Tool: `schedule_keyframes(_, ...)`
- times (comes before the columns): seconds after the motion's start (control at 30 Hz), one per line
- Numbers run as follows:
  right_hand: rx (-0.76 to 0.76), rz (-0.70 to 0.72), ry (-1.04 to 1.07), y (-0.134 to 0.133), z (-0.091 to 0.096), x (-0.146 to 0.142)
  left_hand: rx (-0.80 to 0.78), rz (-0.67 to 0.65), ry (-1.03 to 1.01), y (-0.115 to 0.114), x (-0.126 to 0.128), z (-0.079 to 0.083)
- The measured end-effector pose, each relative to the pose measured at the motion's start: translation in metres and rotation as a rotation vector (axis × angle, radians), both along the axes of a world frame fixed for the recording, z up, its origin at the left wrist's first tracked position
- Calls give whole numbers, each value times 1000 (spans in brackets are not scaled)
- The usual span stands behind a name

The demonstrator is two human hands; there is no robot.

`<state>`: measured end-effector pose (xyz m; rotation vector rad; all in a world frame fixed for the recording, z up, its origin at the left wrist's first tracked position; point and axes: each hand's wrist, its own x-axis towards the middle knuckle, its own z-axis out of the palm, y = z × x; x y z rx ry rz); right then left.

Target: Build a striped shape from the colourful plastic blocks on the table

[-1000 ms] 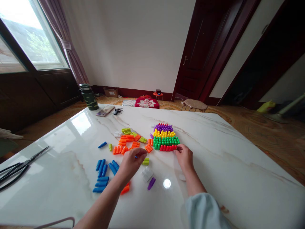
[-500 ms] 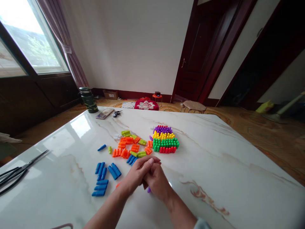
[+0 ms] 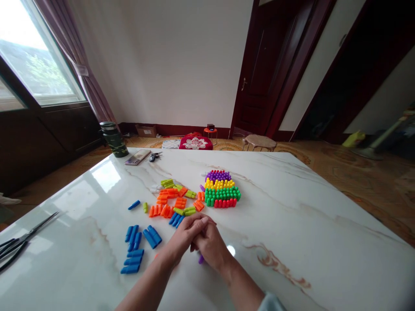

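Note:
My left hand (image 3: 185,232) and my right hand (image 3: 212,245) are clasped together above the white table, fingers closed over each other. No object shows between them, though the palms are hidden. Part of a purple plastic piece (image 3: 201,259) sticks out beneath my right hand. Beyond the hands stands a block of bullet-shaped plastic pieces (image 3: 223,194) in rows of red, green, yellow and purple. Left of it lie loose orange pieces (image 3: 167,211), lime-green pieces (image 3: 189,211) and blue pieces (image 3: 132,261), many side by side in small groups. A single blue piece (image 3: 134,204) lies apart.
Black-handled scissors (image 3: 27,236) lie at the left of the marble-patterned table (image 3: 292,216). Near its far left corner are a camouflage bottle (image 3: 114,140), a phone (image 3: 138,157) and keys (image 3: 154,157). A stool (image 3: 259,141) stands on the floor beyond.
The view has shifted slightly, so the table things appear a little further left. My hands stay clasped in the same pose, and no piece has been moved.

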<state>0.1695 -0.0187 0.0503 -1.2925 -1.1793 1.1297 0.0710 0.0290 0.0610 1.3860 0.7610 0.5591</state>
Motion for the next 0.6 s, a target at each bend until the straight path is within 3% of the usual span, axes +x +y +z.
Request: schedule_keyframes(0.6, 1, 17, 4, 2, 0, -1, -3, 14, 19, 0, -1, 1)
